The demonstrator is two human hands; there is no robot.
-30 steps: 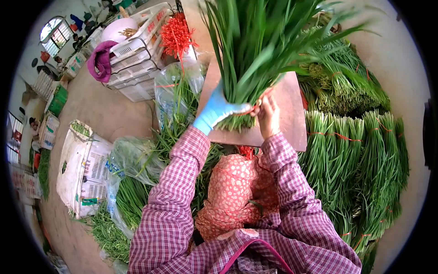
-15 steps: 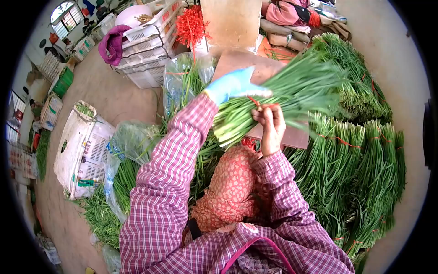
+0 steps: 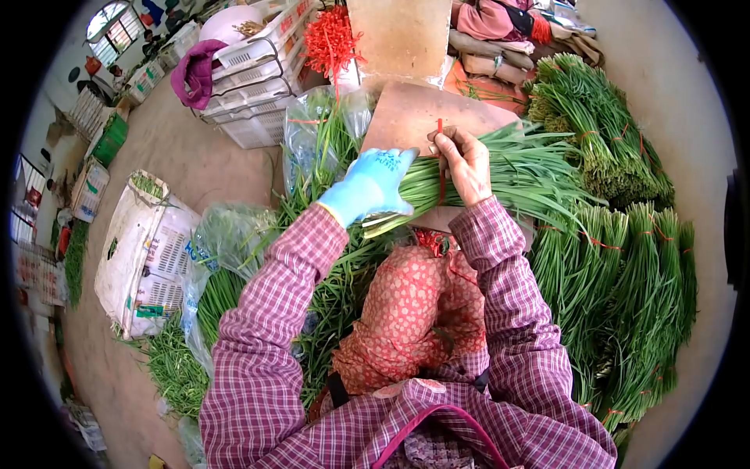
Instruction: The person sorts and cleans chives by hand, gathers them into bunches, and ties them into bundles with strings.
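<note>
A bunch of green chives [image 3: 519, 168] lies across a brownish board [image 3: 398, 113], its cut ends to the left and its leafy tips to the right. My left hand [image 3: 373, 186], in a light blue glove, is closed around the bunch near the cut ends. A red tie [image 3: 442, 178] crosses the stems between my two hands. My bare right hand [image 3: 466, 162] pinches the end of that tie between thumb and fingers, just above the bunch.
Tied chive bunches [image 3: 594, 289] are stacked at the right, with more behind them [image 3: 598, 129]. Red ties [image 3: 331, 39] hang beside stacked white crates [image 3: 250, 102]. Loose greens [image 3: 324, 313] and plastic bags [image 3: 230, 238] lie at the left. A white sack [image 3: 129, 250] stands farther left.
The bunch has come down from a raised, tilted position to lie flatter on the board. My left hand has moved lower onto the stems, and my right hand has risen with the tie end.
</note>
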